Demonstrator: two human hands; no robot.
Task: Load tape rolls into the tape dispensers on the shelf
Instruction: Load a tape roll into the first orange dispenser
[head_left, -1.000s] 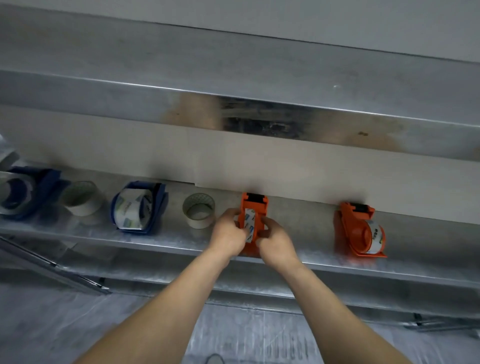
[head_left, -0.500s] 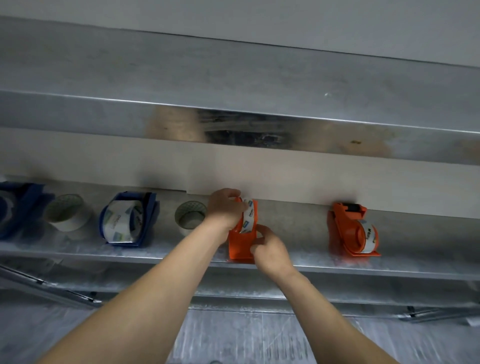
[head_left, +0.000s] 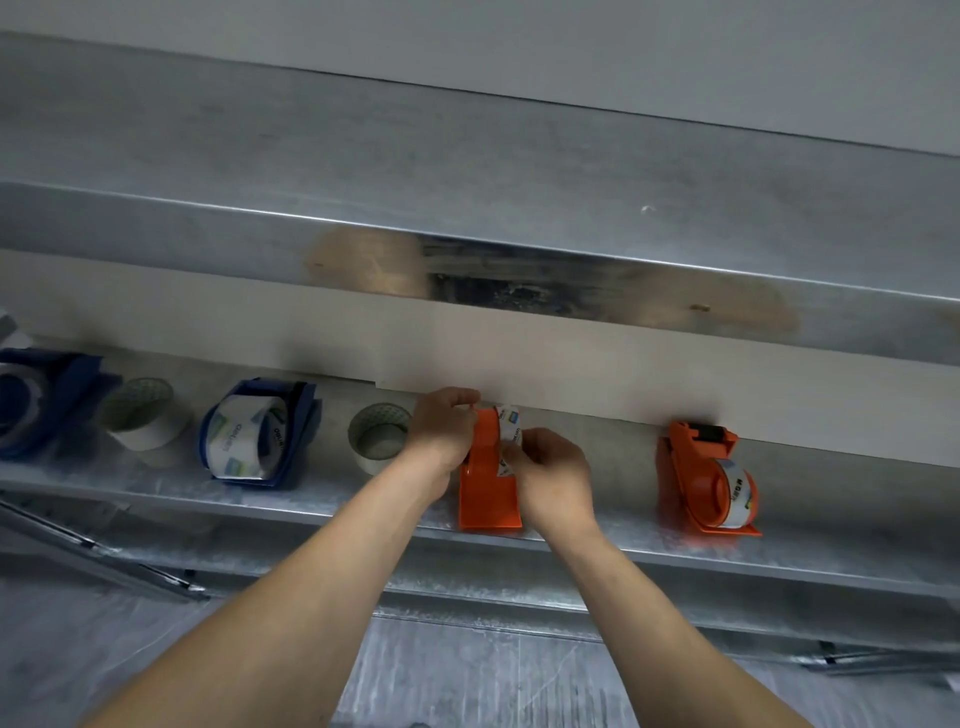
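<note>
My left hand (head_left: 444, 431) curls over the orange dispenser (head_left: 488, 499), fingertips pinching its far end. My right hand (head_left: 558, 480) grips the tape roll (head_left: 510, 423) sitting in it (label mostly hidden). The dispenser stands mid-length at the shelf's (head_left: 779, 553) front edge.

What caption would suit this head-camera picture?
Left hand holds an orange dispenser on a metal shelf; right hand pinches the tape roll in it.

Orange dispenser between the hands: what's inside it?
A tape roll with a white printed label shows at the top of the orange dispenser. The rest is hidden by its orange wall and the grip of the left hand and right hand.
</note>
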